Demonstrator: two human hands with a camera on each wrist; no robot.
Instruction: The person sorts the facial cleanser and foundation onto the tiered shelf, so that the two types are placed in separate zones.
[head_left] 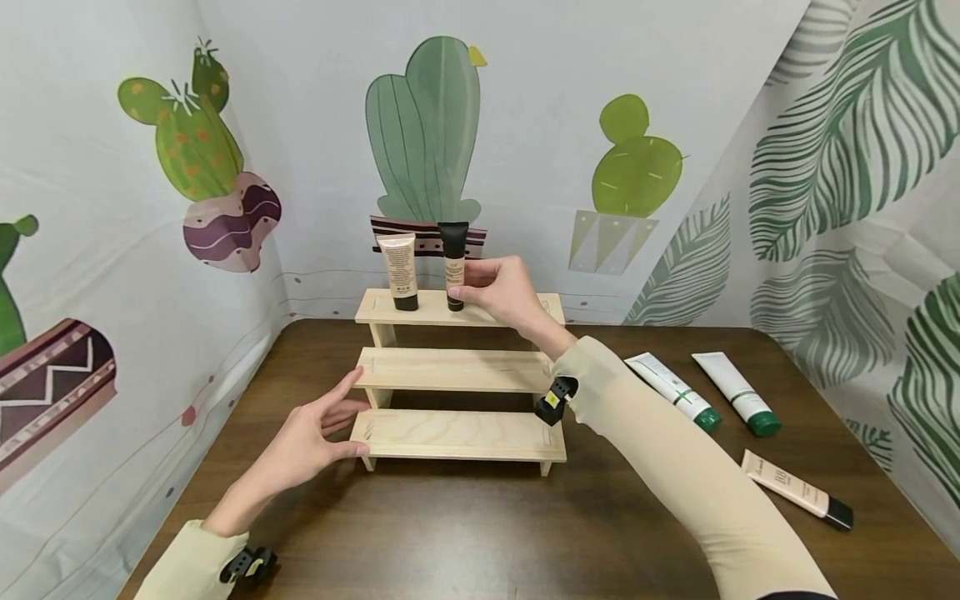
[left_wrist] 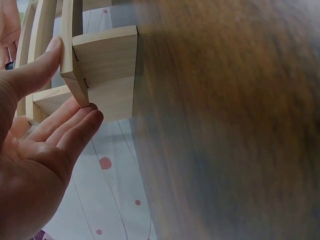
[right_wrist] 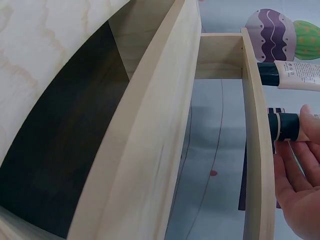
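Note:
A three-tier wooden display stand sits on the brown table. On its top tier, my right hand pinches a slim black-and-beige cosmetic tube between thumb and fingers, upright with its dark cap down at the board. Left of it, a beige cosmetic tube stands on its black cap on that tier. My left hand holds the stand's left end, with its thumb at the bottom board's edge and its fingers against the end of the stand.
Two white tubes with green caps, one nearer the stand and one farther right, lie on the table. Closer to the front right lies a beige BB tube with a black cap. A cactus-patterned cloth hangs behind the table.

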